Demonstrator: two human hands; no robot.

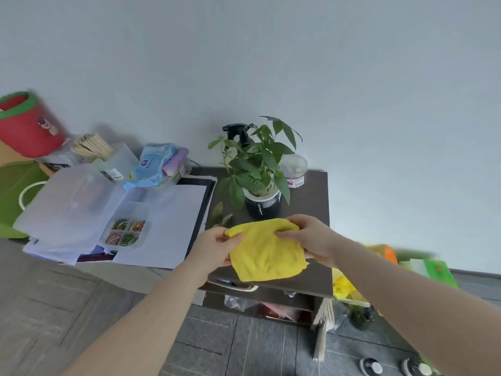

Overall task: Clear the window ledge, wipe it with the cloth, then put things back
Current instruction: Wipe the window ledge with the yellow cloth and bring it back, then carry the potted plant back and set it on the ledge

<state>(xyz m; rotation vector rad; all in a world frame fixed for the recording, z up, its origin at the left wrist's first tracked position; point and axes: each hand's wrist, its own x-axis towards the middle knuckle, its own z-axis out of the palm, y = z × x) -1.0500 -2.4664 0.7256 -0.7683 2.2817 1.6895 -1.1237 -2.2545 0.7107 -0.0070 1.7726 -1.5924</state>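
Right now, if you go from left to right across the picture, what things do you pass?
Red bucket → clear box of coloured clips → blue wipes pack → left hand → yellow cloth → right hand → green packet.

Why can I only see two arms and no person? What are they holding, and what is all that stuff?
The camera sits on the person's head and looks down, so you see only their arms, just as you see your own. There is one picture, taken from up there. The left hand and the right hand both grip a folded yellow cloth, for wiping. Behind it, on a dark little table, stands a leafy plant in a dark pot, with a black spray bottle and a clear plastic jar behind it. To the left lie white papers, a clear box of coloured clips and a blue pack of wipes.
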